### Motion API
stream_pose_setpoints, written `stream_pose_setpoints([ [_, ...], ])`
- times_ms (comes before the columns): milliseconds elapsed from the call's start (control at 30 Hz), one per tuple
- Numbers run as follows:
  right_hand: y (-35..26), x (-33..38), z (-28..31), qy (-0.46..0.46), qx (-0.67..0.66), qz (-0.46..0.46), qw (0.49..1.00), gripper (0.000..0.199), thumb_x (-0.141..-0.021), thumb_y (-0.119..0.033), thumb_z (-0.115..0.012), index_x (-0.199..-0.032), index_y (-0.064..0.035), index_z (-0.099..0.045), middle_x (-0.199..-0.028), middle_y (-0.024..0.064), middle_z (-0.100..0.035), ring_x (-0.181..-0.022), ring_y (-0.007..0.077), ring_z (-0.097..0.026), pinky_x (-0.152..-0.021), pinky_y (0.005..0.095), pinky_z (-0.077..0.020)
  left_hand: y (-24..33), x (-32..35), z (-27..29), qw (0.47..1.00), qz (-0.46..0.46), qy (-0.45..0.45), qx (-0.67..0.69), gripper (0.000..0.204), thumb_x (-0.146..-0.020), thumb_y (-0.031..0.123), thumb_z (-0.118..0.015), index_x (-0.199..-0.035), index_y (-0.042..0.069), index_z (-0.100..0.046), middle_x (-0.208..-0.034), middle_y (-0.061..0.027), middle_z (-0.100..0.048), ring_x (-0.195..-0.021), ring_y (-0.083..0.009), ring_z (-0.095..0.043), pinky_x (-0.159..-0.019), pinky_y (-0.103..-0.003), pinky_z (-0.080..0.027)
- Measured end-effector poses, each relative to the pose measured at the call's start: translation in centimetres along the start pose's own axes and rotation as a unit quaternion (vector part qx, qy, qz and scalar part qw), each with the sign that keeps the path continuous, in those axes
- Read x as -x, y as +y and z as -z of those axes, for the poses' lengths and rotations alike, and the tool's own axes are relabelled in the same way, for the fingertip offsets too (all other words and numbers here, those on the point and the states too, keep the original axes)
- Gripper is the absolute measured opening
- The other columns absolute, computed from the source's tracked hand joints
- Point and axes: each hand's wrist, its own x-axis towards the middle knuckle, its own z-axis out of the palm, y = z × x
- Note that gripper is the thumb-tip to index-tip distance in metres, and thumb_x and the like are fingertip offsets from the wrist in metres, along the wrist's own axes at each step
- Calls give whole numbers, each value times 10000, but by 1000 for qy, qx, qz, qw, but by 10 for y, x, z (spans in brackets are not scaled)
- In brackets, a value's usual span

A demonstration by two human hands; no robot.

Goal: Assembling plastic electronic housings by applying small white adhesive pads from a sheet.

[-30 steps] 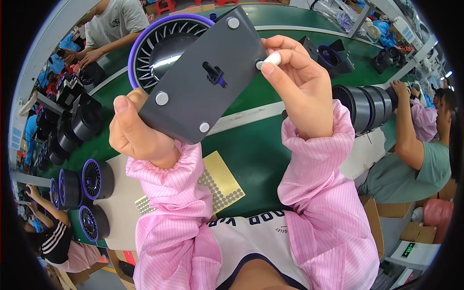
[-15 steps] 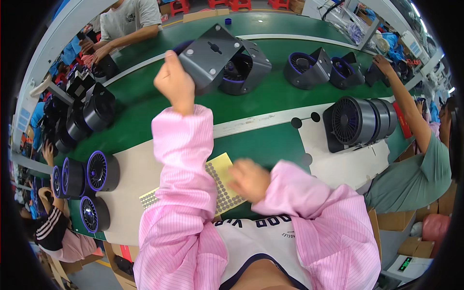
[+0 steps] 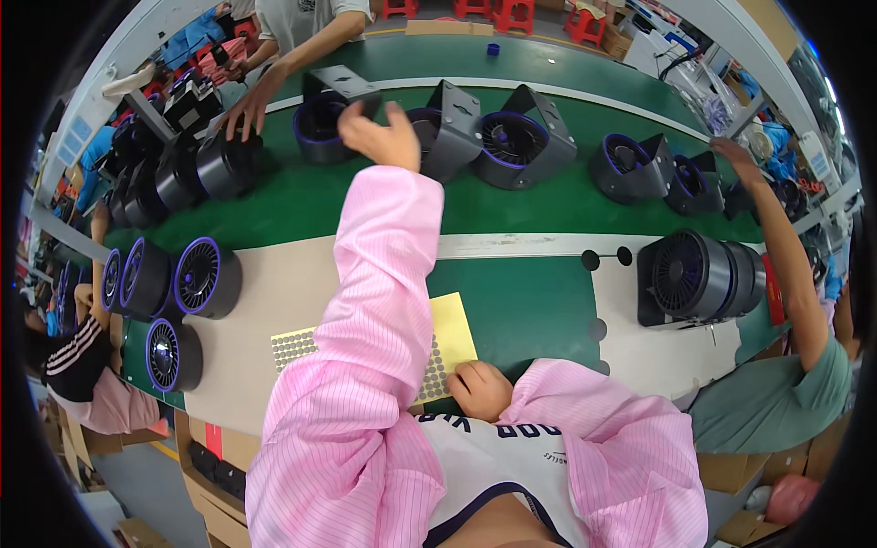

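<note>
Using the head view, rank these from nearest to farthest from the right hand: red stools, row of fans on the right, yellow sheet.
From the right hand:
1. Yellow sheet: right by it, on its left.
2. Row of fans: off to the right.
3. Red stools: beyond the table, far ahead.

Illumination is bright and largely even, with white strip lights (image 3: 830, 89) at the upper-right rim, soft shadows on the green bench (image 3: 539, 297), pale sheen on the grey fan bracket (image 3: 345, 82) beside the slightly motion-blurred left hand (image 3: 387, 140), straight edges bowed, and black vignetting at the corners.
</note>
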Motion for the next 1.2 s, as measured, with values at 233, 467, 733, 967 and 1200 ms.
stream_pose_setpoints([
  [233, -2, -3, -15, -11, 24, 3, 1000, 83, -611, -141, -538, -666, -85, -509, -661, 32, -456, -642, 194, -483, -535, 294, -416, -85, -52, -10, 970, 160, -155, -101, 328, -792, 236, -603, -979, -24, -530, -880, -251, -586, -872, -401, -554, -773, -412, -422],
  [467, 3, -2, -19, -63, 9, -8, 998, 84, -633, -121, -524, -686, -71, -482, -690, 68, -471, -688, 228, -489, -579, 315, -427, 9, -90, 42, 932, 283, 88, 207, 418, -898, 297, -459, -807, -88, -596, -709, -104, -592, -614, -182, -489, -609, -305, -408],
  [733, 28, -123, 102, 47, -330, 17, 943, 149, -725, 36, -525, -848, -29, -473, -772, 96, -468, -731, 279, -447, -652, 313, -372, 135, -64, 124, 924, 19, -75, 373, 479, -923, 240, -376, -527, -20, -441, -502, -12, -423, -485, -70, -353, -442, -253, -261],
  [967, 8, -179, 150, 250, -499, 19, 830, 685, -637, 227, -568, -1195, -61, -294, -1100, 90, -378, -902, 167, -443, -703, 260, -459, 155, -52, 145, 861, -64, -182, 471, 381, -884, 136, -396, -543, -35, -395, -492, -56, -358, -449, -125, -319, -420, -279, -236],
  [1200, 6, -187, 153, 327, -474, -6, 817, 692, -646, 206, -597, -1204, -61, -286, -1106, 97, -377, -959, 192, -459, -728, 285, -516, 165, -48, 148, 863, -117, -218, 440, 321, -834, 52, -447, -527, -28, -399, -466, -67, -338, -407, -166, -304, -398, -294, -229],
])
